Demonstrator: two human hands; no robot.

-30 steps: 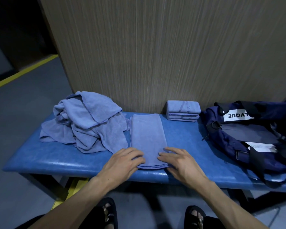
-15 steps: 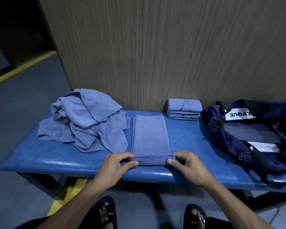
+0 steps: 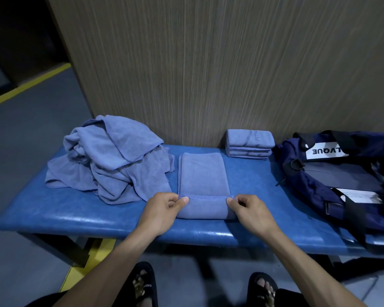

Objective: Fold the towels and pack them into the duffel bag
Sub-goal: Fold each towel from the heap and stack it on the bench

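A blue-grey towel [image 3: 202, 173], folded into a long narrow strip, lies lengthwise across the middle of the blue padded bench [image 3: 75, 213]. Its near end is turned up and over towards the wall. My left hand [image 3: 162, 209] pinches the left corner of that lifted edge and my right hand [image 3: 251, 210] pinches the right corner. A heap of unfolded towels [image 3: 111, 158] sits on the bench to the left. A small stack of folded towels [image 3: 249, 144] rests against the wall behind. The navy duffel bag [image 3: 333, 173] lies at the right end, with its top towards me.
A wood-grain wall panel [image 3: 208, 74] rises directly behind the bench. Grey floor with a yellow line [image 3: 27, 87] stretches to the left. My feet in black sandals [image 3: 142, 286] stand below the bench's front edge. The bag's black strap [image 3: 359, 222] hangs over the front edge.
My hands went from lying flat on the strip's near end to pinching its corners, and have lifted and folded that end forward over the strip.
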